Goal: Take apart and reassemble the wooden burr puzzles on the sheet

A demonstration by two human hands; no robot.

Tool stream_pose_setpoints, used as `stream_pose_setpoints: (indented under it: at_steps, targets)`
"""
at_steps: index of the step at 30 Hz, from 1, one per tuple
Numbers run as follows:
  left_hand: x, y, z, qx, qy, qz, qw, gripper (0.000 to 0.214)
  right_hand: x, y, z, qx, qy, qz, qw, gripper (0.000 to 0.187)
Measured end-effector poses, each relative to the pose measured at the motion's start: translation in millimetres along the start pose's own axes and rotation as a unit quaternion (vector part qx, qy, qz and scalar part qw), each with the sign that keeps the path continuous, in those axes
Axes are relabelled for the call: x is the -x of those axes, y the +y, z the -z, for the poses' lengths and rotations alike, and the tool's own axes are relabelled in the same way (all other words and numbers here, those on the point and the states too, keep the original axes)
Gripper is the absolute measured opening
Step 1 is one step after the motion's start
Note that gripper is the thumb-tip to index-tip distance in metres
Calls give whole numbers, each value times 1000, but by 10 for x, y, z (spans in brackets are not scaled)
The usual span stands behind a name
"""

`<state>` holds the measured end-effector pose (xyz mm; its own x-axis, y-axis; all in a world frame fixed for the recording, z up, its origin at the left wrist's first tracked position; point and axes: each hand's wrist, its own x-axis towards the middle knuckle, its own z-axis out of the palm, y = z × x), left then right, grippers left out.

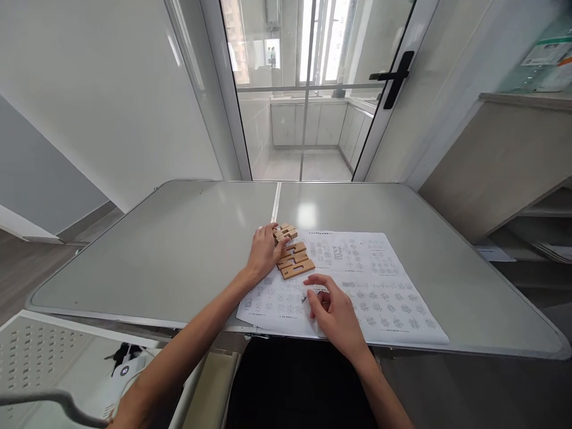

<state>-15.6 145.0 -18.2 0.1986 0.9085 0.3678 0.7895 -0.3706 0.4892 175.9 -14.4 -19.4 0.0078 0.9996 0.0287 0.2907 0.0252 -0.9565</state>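
Observation:
Wooden notched puzzle pieces lie on a printed sheet near the middle of the table. My left hand is around the rear wooden pieces, with its thumb on their near side and its fingers at their far left. Just in front, several flat slotted wooden pieces lie side by side, the nearest marked with a dark numeral. My right hand hovers over the sheet to the right of them. Its thumb and index finger are apart and the other fingers curl inward; nothing visible is held.
The grey folding table has a seam down its middle. Beyond it stands a glass door with a black handle. At lower left a white cart holds keys and a white device. A wooden shelf stands at right.

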Motion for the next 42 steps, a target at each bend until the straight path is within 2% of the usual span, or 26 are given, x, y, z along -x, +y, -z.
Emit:
stream_pose_setpoints:
  at_steps: [5,9,13,17,24,35,39,42]
  targets:
    - [296,395,118,44,12,-54,997,41,-32,-95,145,-101,-40,-23,994,36]
    - [689,718,115,67,-1,-100,993,46,6,-85,383,-90,8,-18,996,41]
    - [966,861,27,63,-21,-129,989,49,68,42,520,-31,57,-35,997,41]
    - [1091,890,-59,55,-19,-109,992,52,72,136,529,5,97,-30,995,44]
    - [1197,884,-88,69,-39,-74,994,51,53,167,526,44,59,13,997,45]
    - [1341,763,219,159,-115,-33,980,65,42,202,547,75,3,41,996,33]
    - [1338,745,273,185,-147,-19,971,67,56,188,564,85,-8,51,995,30]
    - [1310,739,296,207,-145,9,967,66,74,179,588,93,-27,61,993,26]
